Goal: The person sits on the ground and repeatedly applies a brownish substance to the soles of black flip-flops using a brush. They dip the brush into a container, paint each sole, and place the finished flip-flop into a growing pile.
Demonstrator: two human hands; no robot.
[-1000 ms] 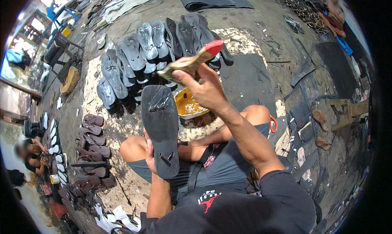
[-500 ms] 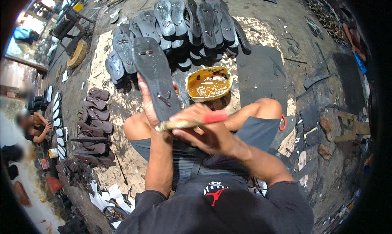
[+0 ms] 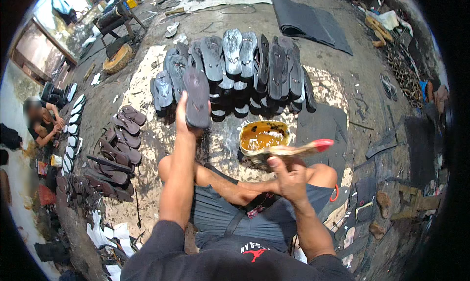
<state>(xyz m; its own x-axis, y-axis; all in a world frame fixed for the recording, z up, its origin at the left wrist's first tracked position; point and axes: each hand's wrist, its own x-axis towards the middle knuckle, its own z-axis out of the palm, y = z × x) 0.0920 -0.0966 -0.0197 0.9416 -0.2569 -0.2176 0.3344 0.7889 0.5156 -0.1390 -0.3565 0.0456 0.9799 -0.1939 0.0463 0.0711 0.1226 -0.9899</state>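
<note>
In front of the nearest black sandals (image 3: 212, 58), a dark sole (image 3: 197, 97) is pointing its rounded toe away from the person. The left hand (image 3: 182, 115) is gripping it from behind by its lower edges, fingertips showing at the far side, probably so that the broad face is lying uncovered. That face is looking smooth and dull, greyish purple toward the toe and darker near the heel; blur is hiding finer marks.

The right hand (image 3: 290, 179) is pinching a red-tipped brush (image 3: 293, 152) around its middle, thumb on top, seemingly so the bristle end is facing left. That end is overlapping the near rim of a bowl (image 3: 243, 147); whether it is touching, I cannot tell. The bowl is holding amber liquid (image 3: 262, 140) and is sitting between the knees and the sandals, presumably for easy reach. Further left, brown sandals (image 3: 128, 145) are lying in rows.
</note>
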